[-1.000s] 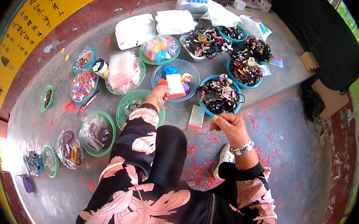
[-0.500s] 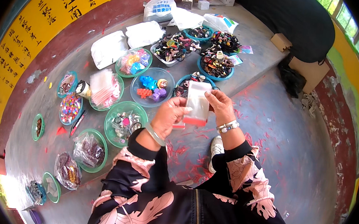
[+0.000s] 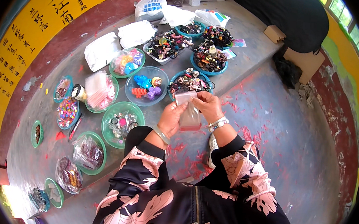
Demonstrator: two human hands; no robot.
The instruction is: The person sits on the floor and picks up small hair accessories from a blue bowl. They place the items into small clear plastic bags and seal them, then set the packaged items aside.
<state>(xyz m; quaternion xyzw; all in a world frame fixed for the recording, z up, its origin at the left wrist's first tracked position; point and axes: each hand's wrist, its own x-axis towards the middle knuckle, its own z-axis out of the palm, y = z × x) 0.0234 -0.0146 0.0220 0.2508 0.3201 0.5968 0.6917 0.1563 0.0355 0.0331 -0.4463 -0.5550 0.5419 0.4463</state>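
A person sits on a grey concrete floor (image 3: 271, 133) and looks down at their own two hands, raised in front of the knees. Both hands hold one small clear plastic bag (image 3: 189, 113) with a reddish strip along its lower edge.

The left hand (image 3: 171, 119) has its fingers closed on the bag's left edge, about halfway down. The right hand (image 3: 207, 106) has its fingers curled and pinched over the bag's top right corner, at the mouth. The bag hangs between the two hands with its long axis running roughly up and down, mouth uppermost and tipped slightly away from the person. It appears empty, though its contents are hard to make out. The right hand sits higher and nearer the opening; the left steadies the side.

Just beyond the bag, on the floor, is a blue-rimmed bowl of dark hair accessories (image 3: 189, 82). To its left lie a clear bowl of bright plastic clips (image 3: 146, 86) and a green bowl of small items (image 3: 123, 124). More bowls and white plastic bags (image 3: 136, 32) spread further out.
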